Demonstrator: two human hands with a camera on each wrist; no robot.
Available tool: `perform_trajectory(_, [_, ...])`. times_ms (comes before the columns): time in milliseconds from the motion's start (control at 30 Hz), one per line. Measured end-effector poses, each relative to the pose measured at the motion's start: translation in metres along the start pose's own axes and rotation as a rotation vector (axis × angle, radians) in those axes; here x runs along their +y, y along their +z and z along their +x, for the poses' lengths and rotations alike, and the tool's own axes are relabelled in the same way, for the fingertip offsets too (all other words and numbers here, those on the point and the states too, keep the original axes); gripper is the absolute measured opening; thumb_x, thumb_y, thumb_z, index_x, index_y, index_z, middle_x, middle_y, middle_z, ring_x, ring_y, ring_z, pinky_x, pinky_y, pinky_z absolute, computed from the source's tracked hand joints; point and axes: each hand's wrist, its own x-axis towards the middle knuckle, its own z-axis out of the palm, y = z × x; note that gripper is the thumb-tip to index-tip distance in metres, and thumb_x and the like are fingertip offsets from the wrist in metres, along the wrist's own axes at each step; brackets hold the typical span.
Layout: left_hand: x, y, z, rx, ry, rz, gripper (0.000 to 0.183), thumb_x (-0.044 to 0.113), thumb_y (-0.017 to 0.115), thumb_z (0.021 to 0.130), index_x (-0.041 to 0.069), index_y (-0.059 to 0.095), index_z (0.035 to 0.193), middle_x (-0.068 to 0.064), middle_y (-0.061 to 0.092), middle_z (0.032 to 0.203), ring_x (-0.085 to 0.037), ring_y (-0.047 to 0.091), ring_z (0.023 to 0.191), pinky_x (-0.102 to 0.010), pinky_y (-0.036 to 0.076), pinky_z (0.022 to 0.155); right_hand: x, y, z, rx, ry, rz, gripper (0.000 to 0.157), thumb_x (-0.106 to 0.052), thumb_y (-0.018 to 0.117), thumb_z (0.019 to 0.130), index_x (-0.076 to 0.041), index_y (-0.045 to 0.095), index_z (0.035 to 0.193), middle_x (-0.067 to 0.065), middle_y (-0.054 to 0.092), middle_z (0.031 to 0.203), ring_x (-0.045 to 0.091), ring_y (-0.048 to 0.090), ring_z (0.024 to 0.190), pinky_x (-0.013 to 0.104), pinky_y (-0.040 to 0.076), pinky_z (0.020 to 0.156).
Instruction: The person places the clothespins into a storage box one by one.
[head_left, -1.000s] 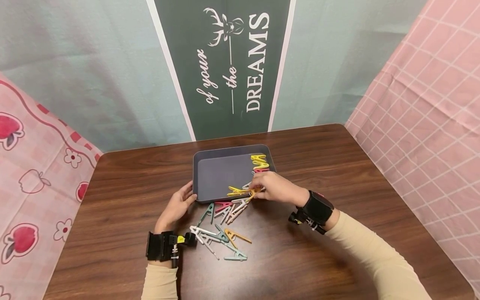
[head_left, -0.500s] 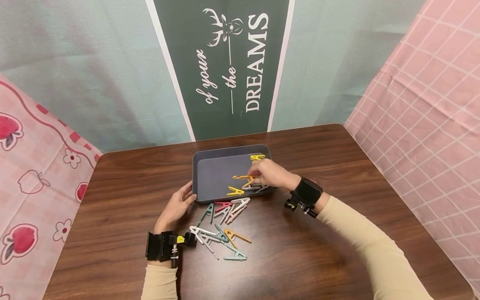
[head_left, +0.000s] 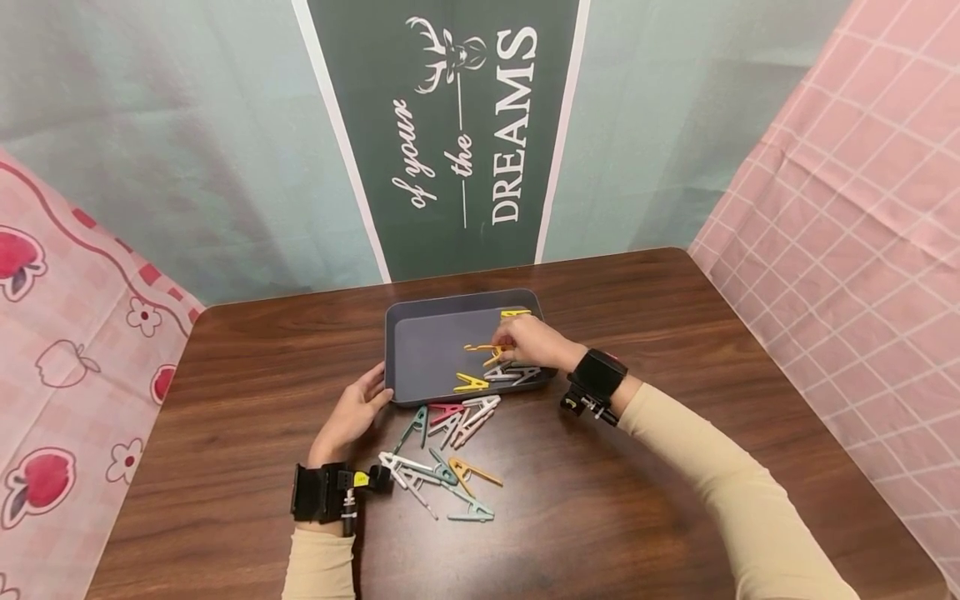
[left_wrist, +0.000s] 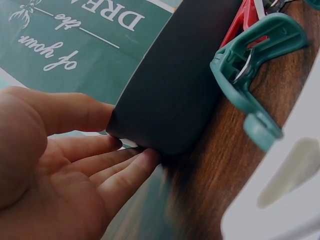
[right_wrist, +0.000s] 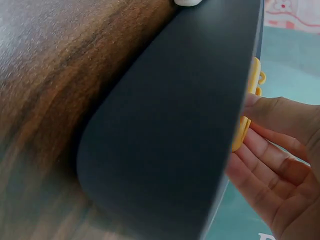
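Between the thumb and fingers of my right hand (head_left: 534, 340) I pinch an orange clothespin (head_left: 495, 353) over the right part of a dark grey tray (head_left: 435, 346). In the right wrist view, part of that clothespin (right_wrist: 242, 134) shows past the tray rim. My left hand (head_left: 356, 417) touches the tray's near left corner; in the left wrist view its fingers (left_wrist: 125, 180) lie fairly straight against the outer wall. Inside the tray are a yellow clothespin (head_left: 471, 382) by the near wall, two pale grey clothespins (head_left: 498, 372) beside it, and another yellow clothespin (head_left: 515, 313) farther back, partly hidden by my right hand.
Several loose clothespins lie on the wooden table (head_left: 600, 517) in front of the tray, among them a green clothespin (head_left: 416, 425), a red clothespin (head_left: 447, 411), an orange clothespin (head_left: 471, 473) and a teal clothespin (head_left: 474, 508). Patterned curtains (head_left: 825, 192) enclose the table.
My right hand has carried the orange clothespin from the tray's near edge inward and away from me, uncovering the pale grey clothespins. The left hand has stayed at the corner.
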Motion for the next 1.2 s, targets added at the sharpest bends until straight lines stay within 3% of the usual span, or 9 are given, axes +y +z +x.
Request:
perform_trajectory(300, [-0.003, 0.002, 0.0, 0.005, -0.008, -0.02, 0.059, 0.004, 0.043, 0.101, -0.003, 0.016, 0.153, -0.028, 0.026, 0.156, -0.04, 0.031, 0.144, -0.049, 0.032, 0.117, 0.006, 0.01, 0.009, -0.062, 0.004, -0.085, 0.013, -0.012, 0.074, 0.083, -0.007, 0.074, 0.095, 0.008, 0.067, 0.087, 0.018, 0.061, 0.079, 0.031, 0.052, 0.072])
perform_trajectory(600, [-0.003, 0.001, -0.001, -0.013, -0.001, -0.012, 0.06, 0.005, 0.043, 0.101, -0.003, 0.014, 0.153, -0.028, 0.024, 0.157, -0.041, 0.029, 0.145, -0.05, 0.033, 0.116, 0.016, 0.015, 0.012, -0.102, 0.02, -0.055, 0.013, -0.009, 0.074, 0.083, -0.007, 0.076, 0.096, 0.008, 0.069, 0.088, 0.017, 0.063, 0.079, 0.03, 0.053, 0.071])
perform_trajectory(1200, [-0.002, 0.0, 0.0, -0.002, 0.006, -0.018, 0.059, 0.004, 0.043, 0.101, -0.004, 0.016, 0.153, -0.028, 0.026, 0.156, -0.04, 0.031, 0.144, -0.05, 0.033, 0.116, 0.016, 0.017, 0.015, -0.049, 0.01, -0.047, 0.012, -0.007, 0.073, 0.082, -0.007, 0.077, 0.093, 0.007, 0.071, 0.085, 0.016, 0.064, 0.076, 0.026, 0.054, 0.068])
